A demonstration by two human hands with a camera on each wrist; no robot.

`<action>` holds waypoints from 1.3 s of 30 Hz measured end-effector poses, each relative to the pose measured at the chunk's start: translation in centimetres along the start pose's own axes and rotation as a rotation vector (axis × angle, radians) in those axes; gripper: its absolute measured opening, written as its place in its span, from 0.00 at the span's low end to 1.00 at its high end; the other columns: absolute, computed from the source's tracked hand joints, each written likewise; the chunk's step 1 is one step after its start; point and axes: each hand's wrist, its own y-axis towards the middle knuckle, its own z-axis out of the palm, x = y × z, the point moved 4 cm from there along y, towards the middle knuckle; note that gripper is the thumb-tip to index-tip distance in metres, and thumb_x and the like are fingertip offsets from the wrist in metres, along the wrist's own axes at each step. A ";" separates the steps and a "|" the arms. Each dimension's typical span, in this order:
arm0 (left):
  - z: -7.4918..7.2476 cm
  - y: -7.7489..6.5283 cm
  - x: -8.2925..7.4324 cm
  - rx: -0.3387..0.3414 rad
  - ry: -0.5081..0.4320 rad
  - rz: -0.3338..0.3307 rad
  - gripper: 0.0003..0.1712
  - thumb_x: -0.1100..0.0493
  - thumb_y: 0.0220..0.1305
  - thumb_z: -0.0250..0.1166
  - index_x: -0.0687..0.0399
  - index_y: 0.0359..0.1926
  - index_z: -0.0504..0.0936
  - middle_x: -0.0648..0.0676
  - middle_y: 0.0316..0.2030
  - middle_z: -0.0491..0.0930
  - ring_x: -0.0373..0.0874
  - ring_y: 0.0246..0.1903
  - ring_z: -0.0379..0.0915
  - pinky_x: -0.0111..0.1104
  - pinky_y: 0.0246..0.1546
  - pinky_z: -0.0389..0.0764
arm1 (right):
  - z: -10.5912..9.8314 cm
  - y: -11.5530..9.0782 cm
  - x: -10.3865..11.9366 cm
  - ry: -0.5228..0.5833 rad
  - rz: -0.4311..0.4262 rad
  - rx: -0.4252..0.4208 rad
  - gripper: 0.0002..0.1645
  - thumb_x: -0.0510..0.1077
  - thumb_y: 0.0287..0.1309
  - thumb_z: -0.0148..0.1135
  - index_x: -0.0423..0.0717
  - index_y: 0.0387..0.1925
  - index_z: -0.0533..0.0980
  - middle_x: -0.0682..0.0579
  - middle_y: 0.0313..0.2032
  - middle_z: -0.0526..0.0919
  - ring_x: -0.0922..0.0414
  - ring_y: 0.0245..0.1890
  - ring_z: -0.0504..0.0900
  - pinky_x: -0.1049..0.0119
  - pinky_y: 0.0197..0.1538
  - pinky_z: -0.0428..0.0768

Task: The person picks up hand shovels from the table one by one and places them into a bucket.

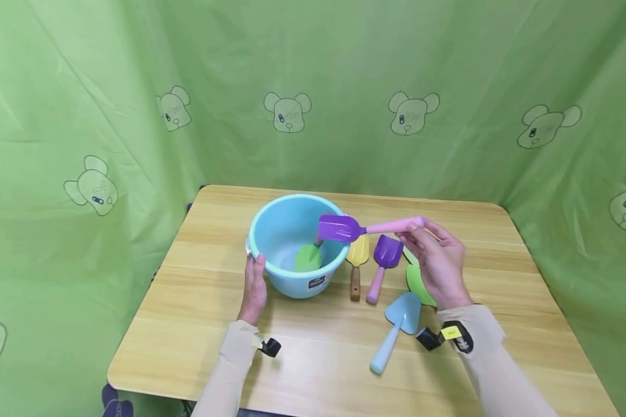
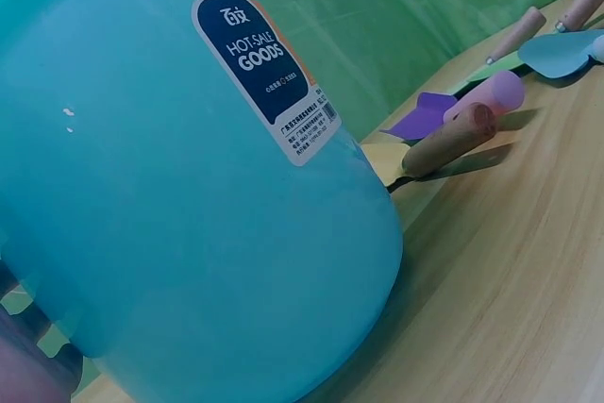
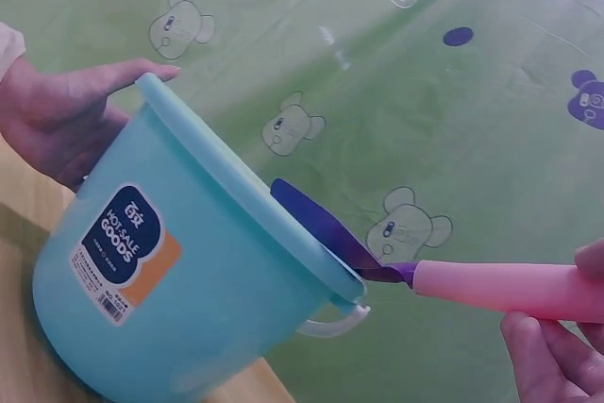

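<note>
A light blue bucket (image 1: 297,284) stands on the table, with a green toy shovel (image 1: 308,259) inside it. My left hand (image 1: 253,286) rests against the bucket's left outer wall; in the right wrist view its thumb touches the rim. My right hand (image 1: 438,260) pinches the pink handle of a purple toy shovel (image 1: 340,228), whose blade is over the bucket's right rim. In the right wrist view, that blade (image 3: 316,224) overlaps the rim, and the pink handle (image 3: 500,290) points toward my right fingers.
Right of the bucket lie a yellow shovel (image 1: 359,252), another purple shovel (image 1: 388,252) and a light blue trowel (image 1: 404,313). Green shovels (image 1: 417,282) lie partly hidden beneath my right hand. A green curtain (image 1: 344,156) hangs behind the wooden table (image 1: 188,324).
</note>
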 end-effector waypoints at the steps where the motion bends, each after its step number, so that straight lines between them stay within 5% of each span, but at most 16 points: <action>1: 0.0 0.0 0.0 -0.001 0.001 -0.002 0.34 0.45 0.80 0.40 0.39 0.82 0.51 0.64 0.75 0.62 0.66 0.74 0.59 0.60 0.78 0.55 | 0.2 0.1 -0.1 -0.015 0.002 0.003 0.14 0.32 0.59 0.72 0.40 0.47 0.84 0.47 0.36 0.91 0.56 0.37 0.92 0.66 0.51 0.87; 10: -0.2 0.0 0.4 -0.004 -0.004 -0.014 0.34 0.44 0.79 0.41 0.40 0.82 0.52 0.63 0.75 0.63 0.66 0.74 0.59 0.60 0.78 0.54 | 2.3 0.1 -1.5 -0.164 0.010 0.058 0.16 0.35 0.61 0.72 0.43 0.51 0.83 0.51 0.38 0.93 0.58 0.40 0.93 0.66 0.53 0.86; 16: -0.1 0.1 0.5 -0.002 -0.008 -0.008 0.34 0.44 0.80 0.41 0.38 0.82 0.50 0.61 0.77 0.61 0.64 0.75 0.58 0.61 0.79 0.54 | 3.7 -0.2 -2.2 -0.374 -0.047 0.262 0.22 0.48 0.69 0.66 0.40 0.58 0.81 0.45 0.47 0.92 0.54 0.59 0.87 0.65 0.64 0.82; 20: -0.1 0.1 0.4 -0.004 -0.006 -0.013 0.35 0.43 0.80 0.40 0.38 0.82 0.50 0.61 0.77 0.61 0.64 0.76 0.58 0.61 0.79 0.54 | 4.2 -0.1 -2.6 -0.464 -0.042 0.255 0.24 0.50 0.67 0.69 0.45 0.60 0.81 0.51 0.46 0.92 0.59 0.54 0.89 0.69 0.59 0.85; 25: -0.1 0.0 0.4 0.001 -0.007 -0.016 0.34 0.43 0.80 0.40 0.39 0.82 0.51 0.62 0.76 0.62 0.65 0.76 0.58 0.61 0.79 0.53 | 4.7 0.1 -3.2 -0.602 -0.068 0.208 0.28 0.49 0.62 0.74 0.46 0.61 0.81 0.63 0.40 0.93 0.67 0.38 0.90 0.76 0.31 0.80; 28: -0.1 0.0 0.4 0.001 -0.008 -0.014 0.34 0.43 0.80 0.40 0.39 0.82 0.51 0.63 0.76 0.62 0.65 0.75 0.58 0.61 0.79 0.52 | 5.3 0.2 -3.6 -0.689 -0.124 0.217 0.29 0.48 0.60 0.75 0.43 0.61 0.81 0.62 0.40 0.92 0.69 0.38 0.89 0.79 0.32 0.81; 32: -0.2 0.0 0.4 -0.006 -0.007 -0.014 0.34 0.43 0.80 0.41 0.39 0.82 0.51 0.62 0.76 0.62 0.65 0.75 0.57 0.61 0.79 0.51 | 6.2 -0.1 -4.2 -0.814 -0.202 0.279 0.27 0.48 0.61 0.74 0.42 0.59 0.82 0.47 0.45 0.91 0.69 0.42 0.87 0.77 0.48 0.84; 39: -0.1 -0.1 0.2 -0.006 -0.010 -0.014 0.34 0.43 0.80 0.40 0.38 0.82 0.51 0.61 0.77 0.61 0.64 0.76 0.56 0.60 0.80 0.50 | 7.3 -0.6 -5.2 -0.974 -0.262 0.330 0.24 0.46 0.62 0.73 0.43 0.58 0.83 0.44 0.44 0.92 0.58 0.32 0.80 0.74 0.34 0.75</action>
